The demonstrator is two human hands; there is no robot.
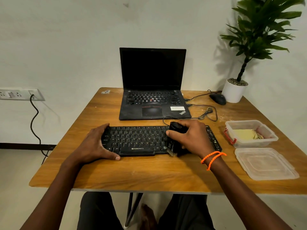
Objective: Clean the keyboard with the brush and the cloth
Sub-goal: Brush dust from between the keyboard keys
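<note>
Black keyboard (141,140) lies near the worktop's (132,173) front edge. Left hand (96,143) clasps its left end, evidently to steady it. Right hand (191,138) grips the brush (176,143), bristles on the right-hand keys. Cloth (247,133) waits in the open container (272,138) at the right edge.

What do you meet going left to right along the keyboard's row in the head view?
Left hand → keyboard → brush in the right hand → open container holding the cloth.
</note>
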